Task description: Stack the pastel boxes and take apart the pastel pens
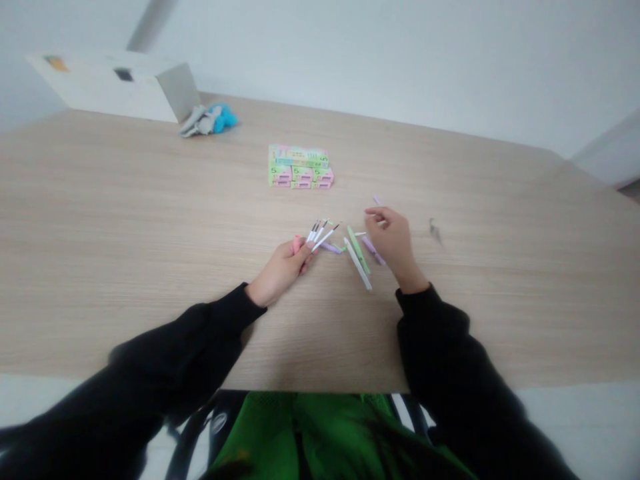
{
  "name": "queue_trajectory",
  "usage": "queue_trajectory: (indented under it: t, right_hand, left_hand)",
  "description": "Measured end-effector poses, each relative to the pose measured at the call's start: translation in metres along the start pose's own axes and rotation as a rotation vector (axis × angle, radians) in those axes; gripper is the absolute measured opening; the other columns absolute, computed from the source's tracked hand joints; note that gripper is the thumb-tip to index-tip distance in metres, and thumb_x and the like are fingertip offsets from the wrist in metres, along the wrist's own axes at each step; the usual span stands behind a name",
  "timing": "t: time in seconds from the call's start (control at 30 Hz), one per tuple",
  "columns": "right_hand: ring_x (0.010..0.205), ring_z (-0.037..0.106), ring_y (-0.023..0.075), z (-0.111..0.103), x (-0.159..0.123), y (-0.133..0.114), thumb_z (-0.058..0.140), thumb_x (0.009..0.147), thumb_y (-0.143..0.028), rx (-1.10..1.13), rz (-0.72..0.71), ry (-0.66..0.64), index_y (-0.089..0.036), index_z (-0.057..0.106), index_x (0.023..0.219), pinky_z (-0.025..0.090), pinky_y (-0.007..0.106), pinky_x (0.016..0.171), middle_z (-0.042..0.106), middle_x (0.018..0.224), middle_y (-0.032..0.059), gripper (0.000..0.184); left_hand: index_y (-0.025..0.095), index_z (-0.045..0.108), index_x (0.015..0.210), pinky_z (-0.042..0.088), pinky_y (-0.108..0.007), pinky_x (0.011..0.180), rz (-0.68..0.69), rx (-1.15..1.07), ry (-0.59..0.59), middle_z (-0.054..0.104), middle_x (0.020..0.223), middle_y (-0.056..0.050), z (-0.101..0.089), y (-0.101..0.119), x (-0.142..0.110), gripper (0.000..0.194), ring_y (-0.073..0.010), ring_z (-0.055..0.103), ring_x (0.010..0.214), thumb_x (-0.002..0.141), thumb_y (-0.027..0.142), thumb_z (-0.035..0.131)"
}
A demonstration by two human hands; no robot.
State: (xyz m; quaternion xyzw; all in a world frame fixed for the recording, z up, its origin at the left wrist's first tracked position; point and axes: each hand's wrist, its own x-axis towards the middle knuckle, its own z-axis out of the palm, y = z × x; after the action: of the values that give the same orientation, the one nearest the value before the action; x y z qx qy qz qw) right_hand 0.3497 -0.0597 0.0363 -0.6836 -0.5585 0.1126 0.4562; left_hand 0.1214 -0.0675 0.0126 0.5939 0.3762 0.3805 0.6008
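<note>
At the far left of the tabletop (125,233) stands a white box (120,87) with an orange patch and a dark patch on it; its inside is hidden. To its right, near the middle, is a stack of small boxes (301,177) in green and pink, their ends facing the person in rows of three, several marked with a 5, and one more lying crosswise on top. What they contain cannot be seen.

A grey and blue bundle (205,121) lies just beside the right end of the white box. Between the hands, a purple pen (331,248) lies close to the left one. Next come a white pen (359,265) and a green pen (359,249), slanting side by side, then a second purple pen (374,251) just beside the right hand. A purple piece (377,200) shows beyond that hand. Farther right, well apart, is a small blurred object (435,231).

The left hand (285,267) is closed, its thumb pressing a fan of white sticks (320,235) with dark tips pointing away from the person; a pink piece (297,244) shows at the same grip. The right hand (394,241) hangs above the pens with its fingers half curled and thumb near them; whether anything is pinched there cannot be told.
</note>
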Motion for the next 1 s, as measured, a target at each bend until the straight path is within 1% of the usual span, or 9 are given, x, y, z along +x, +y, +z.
queue_trajectory:
  t: [0.03,0.07,0.13,0.2,0.3,0.4,0.47,0.7,1.0]
  right_hand:
    - [0.065,0.06,0.0185,-0.013,0.013,0.013,0.055,0.08,-0.022,-0.082,0.033,0.069,-0.014,0.074,0.096,0.047,0.033,0.067,0.072,0.08,0.0074,0.026]
    - [0.069,0.062,0.0205,-0.025,0.025,0.027,0.055,0.078,-0.018,-0.155,0.075,0.104,-0.013,0.075,0.096,0.048,0.034,0.07,0.073,0.081,0.0089,0.028]
    - [0.081,0.067,0.0242,-0.042,0.043,0.054,0.054,0.077,-0.016,-0.275,0.173,0.135,-0.01,0.075,0.096,0.05,0.035,0.076,0.075,0.089,0.0137,0.029]
    - [0.09,0.068,0.0264,-0.049,0.052,0.076,0.054,0.081,-0.02,-0.363,0.261,0.136,-0.009,0.075,0.101,0.051,0.035,0.08,0.076,0.097,0.017,0.031]
    - [0.091,0.069,0.0292,-0.045,0.053,0.095,0.057,0.085,-0.032,-0.418,0.344,0.108,-0.009,0.076,0.101,0.051,0.037,0.08,0.076,0.098,0.0193,0.034]
    - [0.09,0.07,0.0309,-0.037,0.051,0.101,0.062,0.084,-0.043,-0.447,0.388,0.068,-0.012,0.079,0.095,0.052,0.039,0.079,0.076,0.094,0.019,0.037]
    - [0.091,0.07,0.0312,-0.034,0.051,0.101,0.063,0.083,-0.045,-0.467,0.409,0.048,-0.014,0.079,0.093,0.052,0.039,0.079,0.077,0.093,0.0178,0.036]
    - [0.094,0.07,0.0307,-0.031,0.05,0.098,0.063,0.081,-0.044,-0.519,0.458,0.045,-0.018,0.08,0.094,0.052,0.039,0.081,0.077,0.097,0.0161,0.034]
    - [0.092,0.071,0.0314,-0.026,0.049,0.101,0.06,0.08,-0.046,-0.548,0.449,0.053,-0.018,0.079,0.09,0.052,0.039,0.079,0.077,0.093,0.0157,0.034]
  left_hand:
    - [0.017,0.049,0.07,0.028,-0.02,0.049,0.008,0.032,-0.011,0.042,0.057,0.006,0.0,0.001,-0.001,0.033,-0.0071,0.034,0.05,0.095,0.039,0.052]
    - [0.017,0.048,0.07,0.028,-0.021,0.049,0.008,0.053,-0.017,0.041,0.056,0.006,0.0,0.002,-0.002,0.034,-0.0072,0.034,0.049,0.095,0.039,0.052]
    - [0.018,0.047,0.068,0.027,-0.021,0.049,-0.011,0.071,-0.018,0.041,0.054,0.006,0.001,0.002,-0.002,0.035,-0.0073,0.033,0.048,0.095,0.04,0.052]
    - [0.018,0.046,0.068,0.027,-0.021,0.048,-0.038,0.077,-0.012,0.04,0.053,0.006,0.001,0.0,-0.002,0.036,-0.0073,0.033,0.047,0.094,0.042,0.051]
    - [0.019,0.045,0.067,0.026,-0.022,0.047,-0.076,0.106,-0.009,0.04,0.052,0.006,0.0,-0.004,-0.001,0.037,-0.0073,0.032,0.047,0.094,0.043,0.05]
    - [0.019,0.045,0.066,0.027,-0.022,0.048,-0.088,0.14,-0.016,0.041,0.053,0.006,-0.003,-0.009,0.001,0.036,-0.0074,0.034,0.047,0.094,0.041,0.049]
    - [0.018,0.046,0.068,0.029,-0.021,0.049,-0.073,0.16,-0.029,0.041,0.054,0.006,-0.004,-0.011,0.001,0.035,-0.0075,0.035,0.048,0.094,0.041,0.049]
    - [0.017,0.05,0.071,0.028,-0.021,0.047,-0.079,0.218,-0.093,0.042,0.054,0.006,-0.004,-0.012,0.001,0.035,-0.0074,0.034,0.047,0.093,0.045,0.049]
    - [0.017,0.05,0.072,0.028,-0.021,0.048,-0.064,0.156,-0.053,0.043,0.057,0.006,-0.002,-0.014,0.002,0.037,-0.007,0.035,0.048,0.093,0.049,0.049]
